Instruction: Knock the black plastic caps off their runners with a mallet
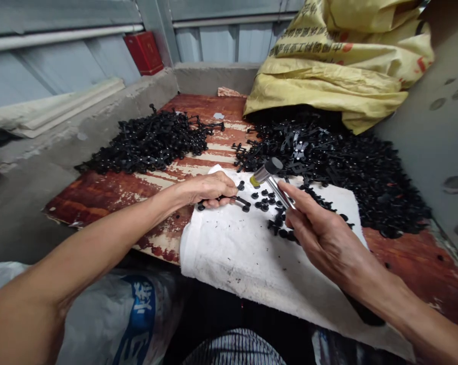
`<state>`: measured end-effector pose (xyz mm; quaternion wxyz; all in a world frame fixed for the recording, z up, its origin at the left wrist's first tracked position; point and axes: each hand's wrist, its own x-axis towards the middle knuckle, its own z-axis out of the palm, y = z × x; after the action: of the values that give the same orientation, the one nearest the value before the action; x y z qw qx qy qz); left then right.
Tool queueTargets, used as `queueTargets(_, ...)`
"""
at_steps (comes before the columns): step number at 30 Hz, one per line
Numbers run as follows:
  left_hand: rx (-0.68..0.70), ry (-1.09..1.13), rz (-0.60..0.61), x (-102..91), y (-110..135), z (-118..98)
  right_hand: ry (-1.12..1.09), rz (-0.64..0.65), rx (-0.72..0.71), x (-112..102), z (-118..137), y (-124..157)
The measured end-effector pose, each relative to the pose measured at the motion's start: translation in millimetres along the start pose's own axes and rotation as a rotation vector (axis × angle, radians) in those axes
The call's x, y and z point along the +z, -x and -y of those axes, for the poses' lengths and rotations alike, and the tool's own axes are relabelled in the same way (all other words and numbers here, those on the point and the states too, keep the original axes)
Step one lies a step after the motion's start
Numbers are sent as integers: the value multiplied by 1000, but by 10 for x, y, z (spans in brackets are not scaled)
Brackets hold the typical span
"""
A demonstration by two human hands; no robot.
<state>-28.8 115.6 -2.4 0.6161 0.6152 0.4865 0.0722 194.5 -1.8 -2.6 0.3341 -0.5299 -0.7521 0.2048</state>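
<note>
left hand [208, 188]: palm down at the near edge of a folded off-white cotton cloth [229, 253], curled over a black moulded plastic runner [241, 203].
left grip: closed, clamped on the runner, which shows on both sides of the fingers.
right hand [320, 235]: raised over the cloth, holding a small steel-handled hammer [278, 191].
right grip: thumb and fingers together, clamped on the shiny handle; the black head with its yellow face tilts up and away, not touching the cloth.
on the cloth: small round black plastic pieces [266, 200] scattered between the hands, with dark specks around them.
tabletop: red-brown plywood with worn, peeling paint [95, 197], carrying the cloth and two heaps.
heaps: a heap of black plastic parts [148, 144] at left; a larger black heap [350, 172] at right, reaching the cloth.
behind: a yellow woven sack with dark print [327, 66] against the right heap; a grey concrete ledge [209, 76]; a red box [144, 53] just past it.
below: a white-and-blue woven sack [137, 314] under the left forearm.
</note>
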Motion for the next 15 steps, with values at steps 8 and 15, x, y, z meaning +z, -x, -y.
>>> queueTargets(8,-33,46,25,-3,-6,13,153,54,-152,107,-75,-312)
queueTargets(15,-69,84,47,-6,-8,-19,95,-75,-79,90,4,-333)
